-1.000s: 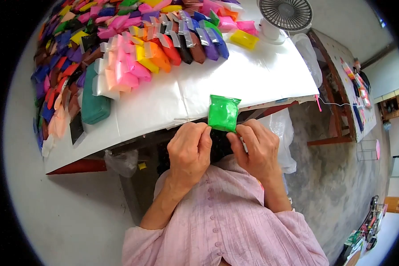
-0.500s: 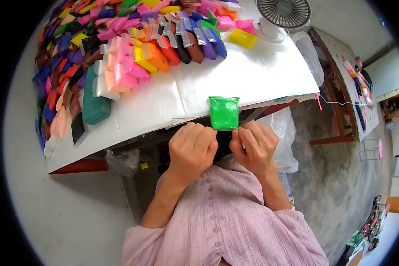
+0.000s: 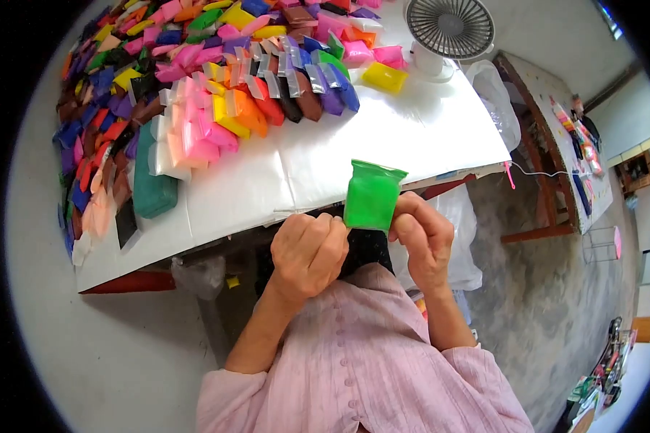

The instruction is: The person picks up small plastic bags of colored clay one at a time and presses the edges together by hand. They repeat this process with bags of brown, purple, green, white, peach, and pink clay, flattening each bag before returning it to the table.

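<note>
A clear plastic packet filled with bright green material [image 3: 372, 196] is held up in front of the table's near edge, tilted a little. My right hand [image 3: 425, 237] pinches its lower right side between thumb and fingers. At the lower left corner, my left hand [image 3: 308, 249] is closed with its fingertips at the packet's edge. Beyond the hands, a row of filled packets in several colours, among them an orange packet [image 3: 247, 114] and a brown packet [image 3: 308, 101], lies on the white-covered table [image 3: 253, 184].
A teal block [image 3: 156, 180] stands left of the row, beside a large pile of coloured packets [image 3: 115, 79]. A white fan [image 3: 451, 29] and a yellow packet [image 3: 384, 77] are at the back right. Plastic bags [image 3: 198, 278] hang below the table edge.
The green packet has tilted and turned, its top leaning right. My right hand has shifted from the bottom edge up to its right side. My left hand has moved slightly left and down.
</note>
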The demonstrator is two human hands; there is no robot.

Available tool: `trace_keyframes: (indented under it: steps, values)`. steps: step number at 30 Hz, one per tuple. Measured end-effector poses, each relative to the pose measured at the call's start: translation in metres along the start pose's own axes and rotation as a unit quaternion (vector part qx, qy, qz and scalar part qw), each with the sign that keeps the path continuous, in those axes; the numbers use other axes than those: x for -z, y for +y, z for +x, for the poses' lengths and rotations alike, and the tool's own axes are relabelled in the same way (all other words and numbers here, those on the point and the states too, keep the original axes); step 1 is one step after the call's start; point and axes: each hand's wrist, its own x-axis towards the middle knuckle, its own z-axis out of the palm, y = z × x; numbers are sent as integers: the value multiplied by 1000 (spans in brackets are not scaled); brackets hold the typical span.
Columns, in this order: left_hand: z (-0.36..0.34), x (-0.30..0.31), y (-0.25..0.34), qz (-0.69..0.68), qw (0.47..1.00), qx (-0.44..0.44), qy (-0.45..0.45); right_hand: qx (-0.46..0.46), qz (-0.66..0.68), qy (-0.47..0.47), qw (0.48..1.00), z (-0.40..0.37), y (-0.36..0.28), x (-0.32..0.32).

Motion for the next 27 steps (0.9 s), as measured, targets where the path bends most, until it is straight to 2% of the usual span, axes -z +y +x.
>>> trace_keyframes:
  steps: [2, 3, 6, 7, 9, 11, 13, 17, 27]
  values:
    - [2, -1, -3, 8, 1000, -13, 2, -75, 65, 13, 995, 5, -9, -7]
    - [1, -2, -4, 9, 1000, -13, -1, -76, 97, 9, 992, 8, -15, -10]
    - [5, -2, -11, -12, 1000, 12, -15, -66, 82, 5, 994, 16, -16, -9]
    - [6, -2, -12, -23, 999, 26, -21, -26, 17, 21, 999, 19, -14, -8]
    - [13, 0, -10, -59, 990, 125, -22, 53, -112, 52, 991, 26, -11, -7]
    - [15, 2, -11, -87, 973, 212, -17, 140, -252, 82, 954, 38, -12, -6]
    - [19, 2, -13, -113, 963, 246, -7, 208, -345, 109, 909, 52, -8, -5]
    - [27, 6, -19, -127, 949, 287, -22, 213, -409, 128, 878, 78, 5, -4]
    - [21, 5, -25, -99, 959, 263, -36, 156, -553, 106, 811, 130, 27, -19]
